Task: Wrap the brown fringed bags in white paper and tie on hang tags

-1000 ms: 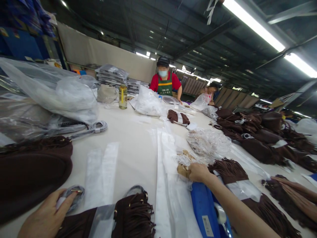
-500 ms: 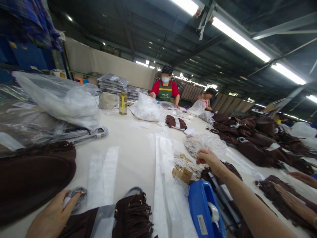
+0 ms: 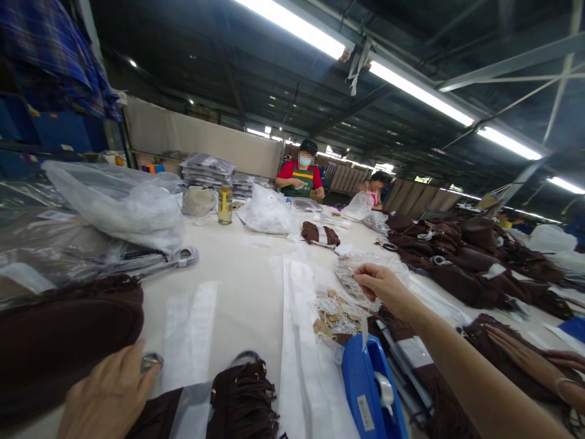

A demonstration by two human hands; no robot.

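Observation:
My left hand (image 3: 107, 396) lies at the near edge of the table (image 3: 237, 286), fingers curled over a wrapped grey strap coil (image 3: 150, 361), beside a brown fringed bag (image 3: 237, 399) partly covered in plastic film. My right hand (image 3: 381, 285) is raised above a pile of small paper tags with strings (image 3: 336, 308), fingers pinched together; what they hold is too small to make out. A clear bag of more tags (image 3: 365, 268) lies just behind it. A blue tape dispenser (image 3: 370, 387) sits below my right forearm.
Brown fringed bags (image 3: 470, 268) are heaped along the right side. Clear plastic bags (image 3: 123, 204) and a dark brown bag (image 3: 68, 329) fill the left. Long plastic sleeves (image 3: 297, 317) lie mid-table. A bottle (image 3: 224, 204) stands far back. Two people work at the far end; another person's hand (image 3: 525, 360) rests at right.
My right hand has lifted off the tag pile and drawn up toward the clear tag bag. My left hand has closed further over the strap coil. The view has tilted upward.

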